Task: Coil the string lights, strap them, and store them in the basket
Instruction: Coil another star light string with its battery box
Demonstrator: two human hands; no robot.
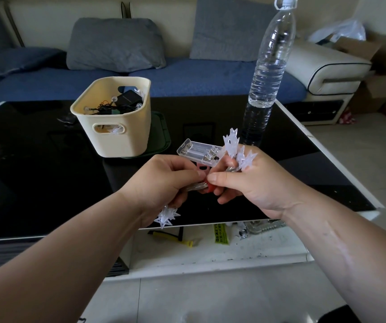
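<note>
I hold a coiled bundle of string lights (236, 148) with clear star-shaped bulbs above the black table's near edge. My left hand (166, 180) grips the silvery wire coil, and a star hangs below it. My right hand (250, 183) grips the other end, its thumb pinching a red strap (209, 186) wrapped round the coil. A clear battery box (199, 153) sticks up behind the hands. The cream basket (115, 117) stands on the table to the far left, holding dark cables, an adapter and other lights.
A tall clear water bottle (268, 73) stands on the black glass table (35, 171) just beyond my right hand. A blue sofa with grey cushions (115, 43) lies behind. Small items lie on the white lower shelf (210, 250). Cardboard boxes sit at far right.
</note>
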